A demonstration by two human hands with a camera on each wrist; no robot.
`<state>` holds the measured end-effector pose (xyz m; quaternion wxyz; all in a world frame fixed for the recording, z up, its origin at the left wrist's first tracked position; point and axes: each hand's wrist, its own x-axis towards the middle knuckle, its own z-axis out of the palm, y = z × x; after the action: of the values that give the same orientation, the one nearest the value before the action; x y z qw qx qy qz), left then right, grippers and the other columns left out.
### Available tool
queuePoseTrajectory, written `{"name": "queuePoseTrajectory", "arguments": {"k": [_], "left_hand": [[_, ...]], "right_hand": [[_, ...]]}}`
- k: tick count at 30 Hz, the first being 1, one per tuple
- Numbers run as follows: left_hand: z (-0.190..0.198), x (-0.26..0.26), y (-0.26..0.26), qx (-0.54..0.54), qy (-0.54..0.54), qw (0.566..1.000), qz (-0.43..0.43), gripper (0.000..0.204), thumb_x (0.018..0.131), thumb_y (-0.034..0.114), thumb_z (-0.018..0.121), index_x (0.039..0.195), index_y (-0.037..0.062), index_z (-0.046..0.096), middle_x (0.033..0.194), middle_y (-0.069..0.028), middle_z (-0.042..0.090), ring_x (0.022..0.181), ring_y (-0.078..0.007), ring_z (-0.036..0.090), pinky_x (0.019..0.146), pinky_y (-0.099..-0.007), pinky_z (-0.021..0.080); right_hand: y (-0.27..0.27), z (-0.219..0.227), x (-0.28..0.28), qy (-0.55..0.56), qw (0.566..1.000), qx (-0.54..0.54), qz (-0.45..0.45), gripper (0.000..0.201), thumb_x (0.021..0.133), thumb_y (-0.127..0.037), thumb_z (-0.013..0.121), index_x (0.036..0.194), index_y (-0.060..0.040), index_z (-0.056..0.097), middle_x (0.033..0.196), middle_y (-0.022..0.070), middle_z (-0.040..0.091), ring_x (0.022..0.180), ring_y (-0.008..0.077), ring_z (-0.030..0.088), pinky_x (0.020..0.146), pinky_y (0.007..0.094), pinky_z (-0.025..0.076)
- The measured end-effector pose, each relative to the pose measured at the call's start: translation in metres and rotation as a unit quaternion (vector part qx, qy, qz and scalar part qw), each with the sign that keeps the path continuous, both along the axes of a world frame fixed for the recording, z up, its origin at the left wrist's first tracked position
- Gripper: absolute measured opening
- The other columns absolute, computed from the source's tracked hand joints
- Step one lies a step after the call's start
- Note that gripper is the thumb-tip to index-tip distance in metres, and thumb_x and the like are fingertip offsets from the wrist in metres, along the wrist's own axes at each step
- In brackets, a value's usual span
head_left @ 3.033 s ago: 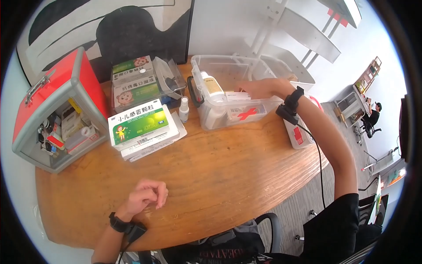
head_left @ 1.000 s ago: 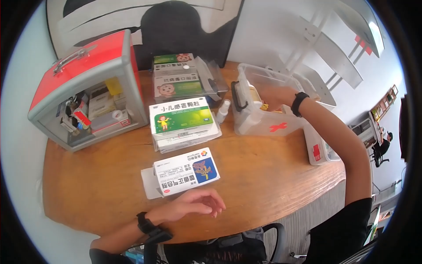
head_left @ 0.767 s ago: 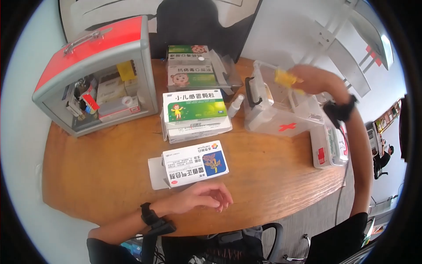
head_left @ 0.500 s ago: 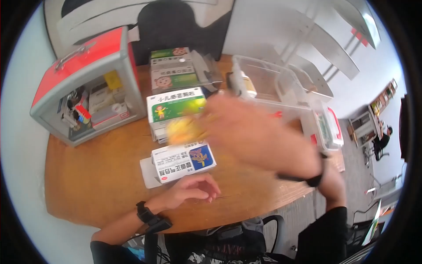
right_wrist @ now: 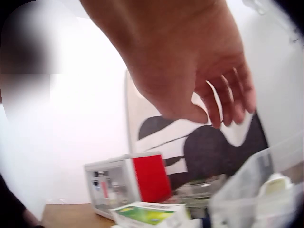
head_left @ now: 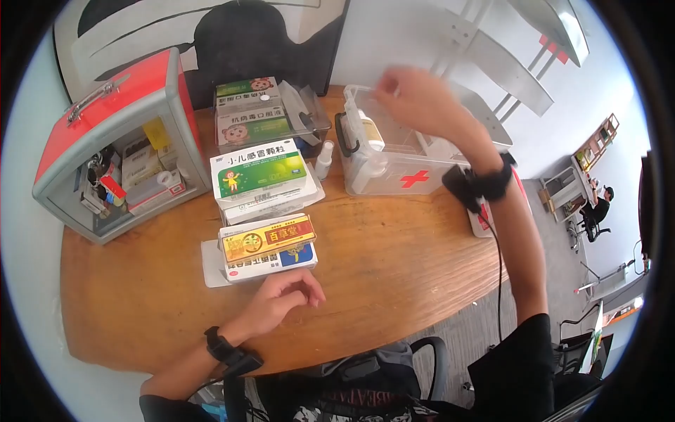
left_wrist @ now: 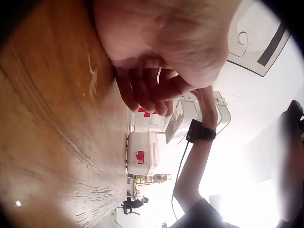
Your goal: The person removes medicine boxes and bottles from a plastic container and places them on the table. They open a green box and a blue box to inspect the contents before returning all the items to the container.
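My left hand [head_left: 278, 299] lies on the wooden table with loosely bent fingers and nothing in it. Just beyond its fingers is a white medicine box with a blue picture [head_left: 299, 254], and a narrow yellow and red medicine carton [head_left: 264, 238] lies on top of that box. High over the clear plastic bin with a red cross [head_left: 443, 172], my right hand [head_left: 422, 102] hangs with relaxed fingers. The right wrist view shows this hand [right_wrist: 199, 71] with no object in its grasp. A white bottle [head_left: 373, 133] stands inside the bin at its left end.
Green and white medicine boxes [head_left: 260, 172] are stacked left of a small spray bottle [head_left: 324, 160]. Behind them is a clear tray of boxes [head_left: 309, 130]. A red and grey medicine cabinet [head_left: 112, 155] stands at left. A lidded white case [left_wrist: 142, 152] sits beyond the bin.
The right hand lifted the yellow carton from the bin, laid it on the white medicine box, and moved back over the bin without it. That white box came onto the table earlier.
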<state>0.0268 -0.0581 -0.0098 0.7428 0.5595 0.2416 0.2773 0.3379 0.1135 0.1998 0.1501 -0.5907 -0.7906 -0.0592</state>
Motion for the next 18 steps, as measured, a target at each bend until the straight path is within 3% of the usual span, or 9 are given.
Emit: {"name": "queuePoseTrajectory", "arguments": {"k": [1, 3, 9, 12, 18], "left_hand": [[0.001, 0.0, 0.001, 0.002, 0.002, 1.0, -0.003, 0.017, 0.1, -0.002, 0.056, 0.109, 0.0002, 0.07, 0.106, -0.0056, 0.069, 0.1, -0.0143, 0.064, 0.096, -0.0314, 0.052], [0.002, 0.001, 0.001, 0.002, 0.007, 1.0, 0.003, 0.017, 0.098, -0.003, 0.056, 0.107, -0.0002, 0.071, 0.104, -0.0055, 0.069, 0.098, -0.0138, 0.064, 0.093, -0.0305, 0.052], [0.003, 0.001, -0.001, -0.013, 0.002, 1.0, 0.006, 0.018, 0.097, -0.003, 0.056, 0.107, -0.0004, 0.07, 0.103, -0.0051, 0.068, 0.097, -0.0133, 0.064, 0.093, -0.0301, 0.052], [0.005, 0.002, 0.001, -0.012, 0.003, 1.0, 0.0, 0.018, 0.098, -0.003, 0.055, 0.107, -0.0002, 0.071, 0.103, -0.005, 0.068, 0.097, -0.0133, 0.064, 0.093, -0.0302, 0.052], [0.003, 0.001, -0.001, -0.001, 0.004, 1.0, 0.0, 0.018, 0.099, -0.003, 0.055, 0.107, 0.0005, 0.071, 0.103, -0.005, 0.068, 0.097, -0.0131, 0.064, 0.093, -0.0299, 0.052]], "right_hand": [[0.022, -0.01, 0.017, -0.045, 0.991, -0.114, -0.046, 0.049, 0.102, -0.046, 0.071, 0.119, -0.0012, 0.074, 0.102, 0.019, 0.078, 0.094, 0.0332, 0.077, 0.083, 0.0434, 0.06], [0.055, -0.028, 0.019, -0.104, 0.927, -0.347, -0.102, 0.06, 0.098, -0.049, 0.072, 0.127, 0.004, 0.069, 0.113, 0.0199, 0.078, 0.099, 0.0332, 0.078, 0.084, 0.0416, 0.063], [0.064, -0.037, 0.002, 0.021, 0.881, -0.461, -0.105, 0.074, 0.097, -0.044, 0.067, 0.149, 0.0073, 0.053, 0.14, 0.0256, 0.069, 0.112, 0.0353, 0.077, 0.09, 0.0387, 0.07], [0.073, -0.06, 0.009, 0.013, 0.911, -0.4, -0.102, 0.064, 0.093, -0.042, 0.072, 0.141, 0.0006, 0.069, 0.138, 0.0226, 0.073, 0.098, 0.0319, 0.081, 0.082, 0.0374, 0.069], [0.069, -0.061, 0.015, 0.024, 0.905, -0.417, -0.078, 0.055, 0.091, -0.033, 0.069, 0.137, -0.002, 0.072, 0.135, 0.0176, 0.073, 0.1, 0.0305, 0.08, 0.078, 0.0381, 0.069]]}}
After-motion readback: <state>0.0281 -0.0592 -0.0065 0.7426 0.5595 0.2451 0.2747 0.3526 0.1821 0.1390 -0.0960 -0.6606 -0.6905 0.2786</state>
